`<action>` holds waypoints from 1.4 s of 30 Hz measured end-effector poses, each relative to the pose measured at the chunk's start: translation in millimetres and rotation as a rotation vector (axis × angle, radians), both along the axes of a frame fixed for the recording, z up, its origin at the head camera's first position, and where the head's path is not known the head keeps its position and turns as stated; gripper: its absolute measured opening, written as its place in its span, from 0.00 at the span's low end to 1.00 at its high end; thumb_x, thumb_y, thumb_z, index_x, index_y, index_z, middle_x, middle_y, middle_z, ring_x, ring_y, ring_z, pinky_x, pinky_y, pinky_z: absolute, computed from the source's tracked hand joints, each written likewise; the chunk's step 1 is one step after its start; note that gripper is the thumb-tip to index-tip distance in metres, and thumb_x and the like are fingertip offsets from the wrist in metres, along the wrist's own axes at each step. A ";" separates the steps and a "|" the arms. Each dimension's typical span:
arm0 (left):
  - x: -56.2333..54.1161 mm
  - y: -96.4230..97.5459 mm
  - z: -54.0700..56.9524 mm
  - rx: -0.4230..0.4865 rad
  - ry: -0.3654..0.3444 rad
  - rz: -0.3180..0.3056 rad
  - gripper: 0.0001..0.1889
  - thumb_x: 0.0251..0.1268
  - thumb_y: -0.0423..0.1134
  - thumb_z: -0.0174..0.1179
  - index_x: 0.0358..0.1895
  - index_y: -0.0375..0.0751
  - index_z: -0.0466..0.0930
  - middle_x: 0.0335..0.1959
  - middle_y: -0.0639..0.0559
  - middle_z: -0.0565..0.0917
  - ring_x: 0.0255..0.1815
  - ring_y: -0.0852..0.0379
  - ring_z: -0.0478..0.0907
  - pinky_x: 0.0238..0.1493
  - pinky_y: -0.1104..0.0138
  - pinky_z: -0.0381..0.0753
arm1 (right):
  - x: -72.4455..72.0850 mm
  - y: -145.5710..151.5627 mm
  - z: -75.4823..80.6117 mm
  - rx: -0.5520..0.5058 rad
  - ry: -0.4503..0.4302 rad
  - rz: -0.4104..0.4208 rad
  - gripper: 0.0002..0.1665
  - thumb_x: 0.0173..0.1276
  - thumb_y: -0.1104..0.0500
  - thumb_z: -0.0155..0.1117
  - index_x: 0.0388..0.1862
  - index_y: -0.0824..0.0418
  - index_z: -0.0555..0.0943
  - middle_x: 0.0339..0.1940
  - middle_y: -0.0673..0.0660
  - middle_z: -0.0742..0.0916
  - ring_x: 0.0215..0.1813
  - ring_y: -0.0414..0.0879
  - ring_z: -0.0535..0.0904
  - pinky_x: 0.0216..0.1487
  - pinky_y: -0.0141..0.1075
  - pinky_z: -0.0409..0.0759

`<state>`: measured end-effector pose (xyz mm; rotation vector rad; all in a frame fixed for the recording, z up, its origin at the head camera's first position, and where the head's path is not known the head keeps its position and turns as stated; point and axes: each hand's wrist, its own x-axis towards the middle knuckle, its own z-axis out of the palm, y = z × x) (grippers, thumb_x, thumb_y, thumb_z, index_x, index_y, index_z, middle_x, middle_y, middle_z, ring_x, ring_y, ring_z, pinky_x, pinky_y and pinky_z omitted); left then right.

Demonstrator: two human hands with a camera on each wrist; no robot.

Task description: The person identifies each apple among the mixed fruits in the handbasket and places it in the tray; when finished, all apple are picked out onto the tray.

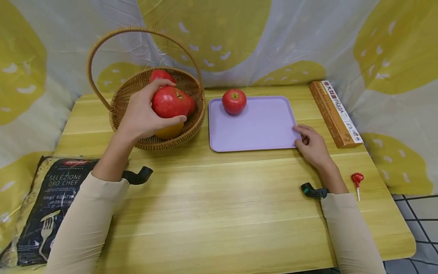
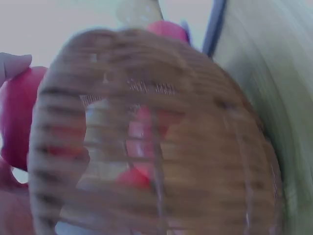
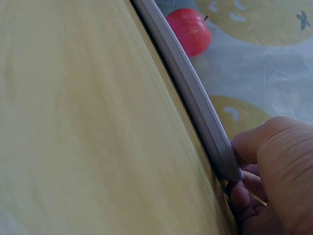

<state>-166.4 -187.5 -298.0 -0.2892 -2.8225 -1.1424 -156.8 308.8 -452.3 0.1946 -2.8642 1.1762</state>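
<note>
My left hand grips a red apple, thumb on the near side and fingers on the far side, at the mouth of a wicker basket. Beneath that apple an orange-coloured fruit partly shows, and more red fruit lies behind it. Blurred basket weave fills most of the left wrist view, with the gripped apple at its left edge. At the near right corner of a lilac tray, my right hand pinches the rim between thumb and fingers. Another red apple sits on the tray's far left part.
A pasta box lies right of the tray, with a red lollipop nearer the front. Partly under my left forearm is a dark bag of penne. The basket's tall handle arches over its far side. Patterned cloth hangs behind the table.
</note>
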 end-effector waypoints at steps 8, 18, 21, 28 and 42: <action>-2.6 45.0 -3.0 0.134 0.040 -0.077 0.40 0.39 0.64 0.81 0.61 0.65 0.75 0.57 0.62 0.82 0.56 0.60 0.77 0.61 0.52 0.78 | -0.7 1.7 -1.6 0.006 -0.001 -0.006 0.28 0.72 0.65 0.59 0.71 0.65 0.77 0.69 0.64 0.79 0.40 0.44 0.70 0.38 0.22 0.65; -11.5 97.8 -13.9 0.278 0.044 -0.249 0.41 0.41 0.58 0.82 0.63 0.61 0.75 0.57 0.66 0.83 0.55 0.64 0.79 0.54 0.61 0.84 | 0.4 0.2 -3.0 0.009 -0.028 -0.024 0.27 0.72 0.65 0.59 0.70 0.64 0.78 0.69 0.63 0.79 0.41 0.45 0.70 0.38 0.24 0.66; -16.7 114.7 -19.0 0.271 0.039 -0.276 0.42 0.41 0.60 0.81 0.64 0.61 0.75 0.55 0.65 0.84 0.55 0.65 0.78 0.52 0.62 0.84 | 1.9 1.0 -1.0 0.012 -0.032 -0.021 0.26 0.73 0.65 0.59 0.69 0.65 0.79 0.69 0.63 0.79 0.41 0.46 0.71 0.38 0.24 0.67; -34.2 156.3 -37.4 0.280 0.006 -0.255 0.40 0.40 0.59 0.82 0.61 0.62 0.75 0.54 0.64 0.84 0.53 0.65 0.79 0.55 0.65 0.82 | -0.1 -0.5 0.6 -0.004 -0.045 -0.031 0.22 0.73 0.62 0.61 0.65 0.63 0.82 0.69 0.62 0.78 0.42 0.47 0.70 0.39 0.25 0.66; -62.3 227.1 -76.9 0.224 -0.118 -0.102 0.46 0.48 0.61 0.78 0.72 0.61 0.67 0.65 0.55 0.79 0.65 0.54 0.73 0.63 0.57 0.79 | -1.2 1.4 1.1 0.003 -0.063 -0.032 0.22 0.74 0.61 0.60 0.65 0.63 0.82 0.69 0.62 0.78 0.44 0.48 0.70 0.40 0.24 0.67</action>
